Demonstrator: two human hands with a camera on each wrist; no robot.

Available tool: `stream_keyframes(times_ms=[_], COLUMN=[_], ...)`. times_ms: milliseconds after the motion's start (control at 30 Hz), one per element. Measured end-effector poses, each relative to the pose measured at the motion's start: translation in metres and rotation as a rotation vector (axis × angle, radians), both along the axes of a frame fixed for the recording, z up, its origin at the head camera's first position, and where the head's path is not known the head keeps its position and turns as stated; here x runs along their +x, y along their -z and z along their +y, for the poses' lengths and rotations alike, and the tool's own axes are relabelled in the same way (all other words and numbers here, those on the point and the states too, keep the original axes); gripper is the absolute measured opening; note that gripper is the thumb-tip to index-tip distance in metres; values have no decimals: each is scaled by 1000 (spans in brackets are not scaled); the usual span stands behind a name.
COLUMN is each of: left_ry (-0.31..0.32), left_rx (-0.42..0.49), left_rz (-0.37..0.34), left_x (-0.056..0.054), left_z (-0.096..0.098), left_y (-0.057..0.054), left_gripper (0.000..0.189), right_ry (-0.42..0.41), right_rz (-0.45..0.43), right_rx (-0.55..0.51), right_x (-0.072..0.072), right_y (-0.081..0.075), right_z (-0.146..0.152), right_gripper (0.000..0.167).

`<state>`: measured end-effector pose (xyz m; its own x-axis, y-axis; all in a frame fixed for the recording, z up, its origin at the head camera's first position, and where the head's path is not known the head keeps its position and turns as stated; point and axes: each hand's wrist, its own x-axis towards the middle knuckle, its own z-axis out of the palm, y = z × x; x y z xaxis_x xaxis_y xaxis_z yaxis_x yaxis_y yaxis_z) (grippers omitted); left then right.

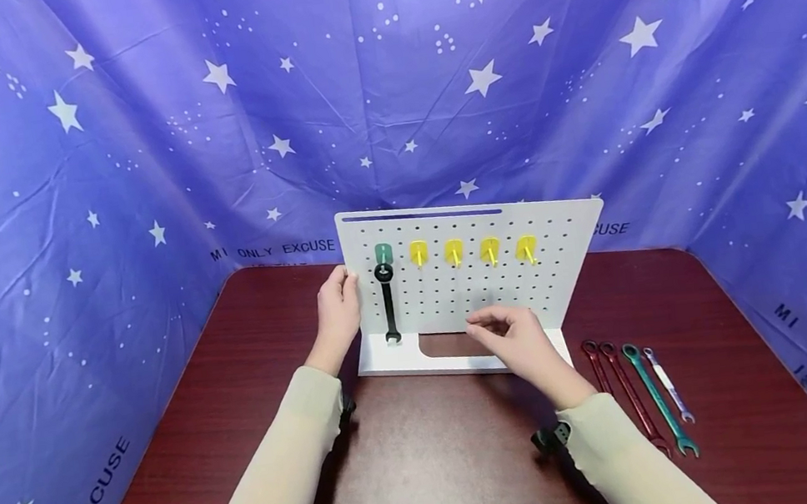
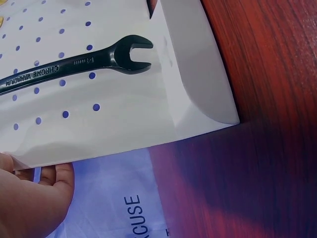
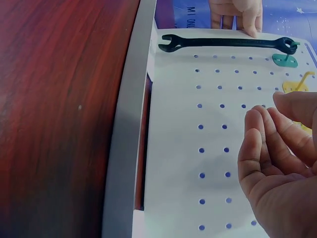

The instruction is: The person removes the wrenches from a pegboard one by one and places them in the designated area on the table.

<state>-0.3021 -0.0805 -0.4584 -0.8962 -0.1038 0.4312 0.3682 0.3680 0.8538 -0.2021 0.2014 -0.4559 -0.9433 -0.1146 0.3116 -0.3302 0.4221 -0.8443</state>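
A white pegboard [image 1: 447,297] stands upright on its base on the table. My left hand [image 1: 339,306] holds the board's left edge, with the thumb on the front and fingers behind it in the left wrist view. A black combination wrench [image 1: 389,304] hangs by its ring end from the green hook [image 1: 383,253], its open jaw down near the base. My right hand [image 1: 516,337] hovers before the lower middle of the board with loosely bent fingers and nothing in them. In the right wrist view its fingertips [image 3: 253,119] overlap the rows of holes.
Several yellow hooks [image 1: 454,252] run in a row right of the green one. On the dark red table [image 1: 414,461], to the right, lie two red wrenches [image 1: 631,392], a green wrench [image 1: 659,397] and a smaller silver wrench [image 1: 667,383]. Blue starry cloth [image 1: 385,103] hangs around the table.
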Motion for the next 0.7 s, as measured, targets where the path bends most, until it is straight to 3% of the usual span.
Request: stream_keyframes(times_ms=[533,700], left_ry=[2,4], left_rx=[9,13], left_rz=[47,1], left_x=[-2,-1], left_z=[0,-1], left_y=[2,3], left_gripper=[13,15], right_ry=[-7,-9], right_rz=[-19,-31], right_rx=[-9,-2], right_x=[-8,-11], right_y=[-2,-2], right_z=[-20,-29], right_gripper=[14,12])
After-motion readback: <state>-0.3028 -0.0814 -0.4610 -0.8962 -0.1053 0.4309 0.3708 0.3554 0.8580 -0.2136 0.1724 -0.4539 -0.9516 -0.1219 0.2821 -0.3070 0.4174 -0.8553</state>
